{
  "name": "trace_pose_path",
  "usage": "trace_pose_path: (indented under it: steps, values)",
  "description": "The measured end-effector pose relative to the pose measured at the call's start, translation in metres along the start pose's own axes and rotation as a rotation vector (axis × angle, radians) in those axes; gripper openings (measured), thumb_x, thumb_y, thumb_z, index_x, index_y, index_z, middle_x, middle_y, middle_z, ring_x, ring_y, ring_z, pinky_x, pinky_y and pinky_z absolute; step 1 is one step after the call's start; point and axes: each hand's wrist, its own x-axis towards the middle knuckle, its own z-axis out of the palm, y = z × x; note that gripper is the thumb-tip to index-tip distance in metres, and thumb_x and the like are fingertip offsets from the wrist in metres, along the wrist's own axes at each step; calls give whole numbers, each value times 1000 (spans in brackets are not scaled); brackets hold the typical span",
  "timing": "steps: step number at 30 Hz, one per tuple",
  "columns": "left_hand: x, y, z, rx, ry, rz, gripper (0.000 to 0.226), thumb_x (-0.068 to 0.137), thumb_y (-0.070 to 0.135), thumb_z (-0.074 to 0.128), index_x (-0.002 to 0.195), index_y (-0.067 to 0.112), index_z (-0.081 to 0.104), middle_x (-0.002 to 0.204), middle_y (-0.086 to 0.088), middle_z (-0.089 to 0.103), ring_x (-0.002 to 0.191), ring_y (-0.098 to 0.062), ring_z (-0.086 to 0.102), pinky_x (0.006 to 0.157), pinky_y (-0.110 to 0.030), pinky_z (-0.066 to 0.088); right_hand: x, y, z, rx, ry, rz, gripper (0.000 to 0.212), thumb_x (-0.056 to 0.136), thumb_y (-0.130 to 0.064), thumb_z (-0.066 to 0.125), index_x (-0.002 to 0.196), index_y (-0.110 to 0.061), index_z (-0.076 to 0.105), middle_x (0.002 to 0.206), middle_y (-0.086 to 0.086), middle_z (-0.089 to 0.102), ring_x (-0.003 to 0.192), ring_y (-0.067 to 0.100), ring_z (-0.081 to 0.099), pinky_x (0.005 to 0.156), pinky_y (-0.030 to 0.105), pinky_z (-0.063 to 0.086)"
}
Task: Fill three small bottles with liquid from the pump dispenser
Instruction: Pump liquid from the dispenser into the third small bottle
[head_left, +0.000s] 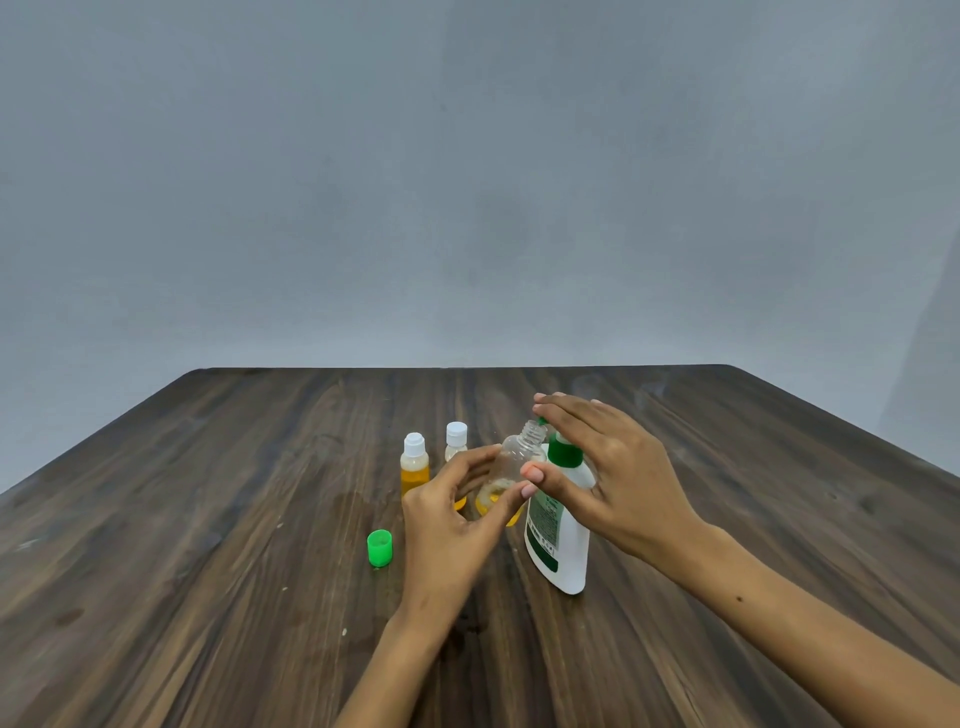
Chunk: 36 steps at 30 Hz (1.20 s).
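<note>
The left hand (447, 514) fingers pinch a small clear uncapped plastic bottle (511, 467), tilted. The right hand (618, 478) lies with fingers straight on the white pump dispenser with green collar (563, 540), seemingly pressing.

The open bottle (519, 460) sits in the left hand (457, 512), its mouth under the right hand (613, 467), which lies atop the pump dispenser (563, 525). Two capped bottles (414, 464) (456, 440) stand beyond the left hand; a loose cap (380, 547) lies left of it.

Left hand (451, 525) and right hand (618, 483), both bare. Forearms bare, no sleeves. Small dark mark behind the right wrist.
</note>
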Motion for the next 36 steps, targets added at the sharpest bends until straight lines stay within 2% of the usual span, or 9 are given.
trace_pose_path:
  steps: [5,11,18,23,27,31,36]
  values:
    - [0,0,1,5,-3,0,47,67,48,72,106,23,68,99,14,73,95,4,68,82,-13,53,0,2,-2,6,-37,-15,75,87,-71,31,131,-15,55,139,-4,50,130,9,43,108,30,30]
    - [-1,-1,2,3,-9,16,50,69,53,68,108,21,68,101,13,73,98,2,68,85,-18,54,2,-1,-2,-2,-12,0,75,86,-73,30,122,-15,63,126,-3,61,120,11,53,102,32,39]
    - [-2,-3,3,42,-2,36,47,72,49,71,110,22,68,101,14,73,98,1,68,84,-19,55,2,4,-5,23,-46,-7,76,87,-73,28,130,-17,57,137,-6,53,128,7,45,108,29,30]
    - [-1,-4,4,46,7,46,43,73,46,72,108,22,69,99,15,74,97,0,69,84,-22,55,2,1,-3,24,3,4,73,87,-72,31,120,-16,64,124,-5,62,118,9,54,102,29,37]
    - [-1,-4,4,45,12,50,38,72,43,74,107,28,67,100,18,73,97,0,69,83,-18,54,2,3,-3,20,-15,-2,74,87,-72,31,124,-16,61,131,-5,58,123,9,51,104,30,36]
    - [-1,-9,5,64,16,63,41,71,35,77,107,18,70,98,20,73,93,0,69,81,-18,55,4,4,-4,27,-20,-9,74,88,-72,29,126,-17,60,132,-6,56,125,7,48,105,29,33]
    - [0,-7,5,51,13,65,48,70,45,72,107,16,71,98,21,72,93,1,69,79,-14,53,3,4,-1,45,16,12,72,87,-73,31,120,-18,64,126,-7,61,120,6,52,102,28,38]
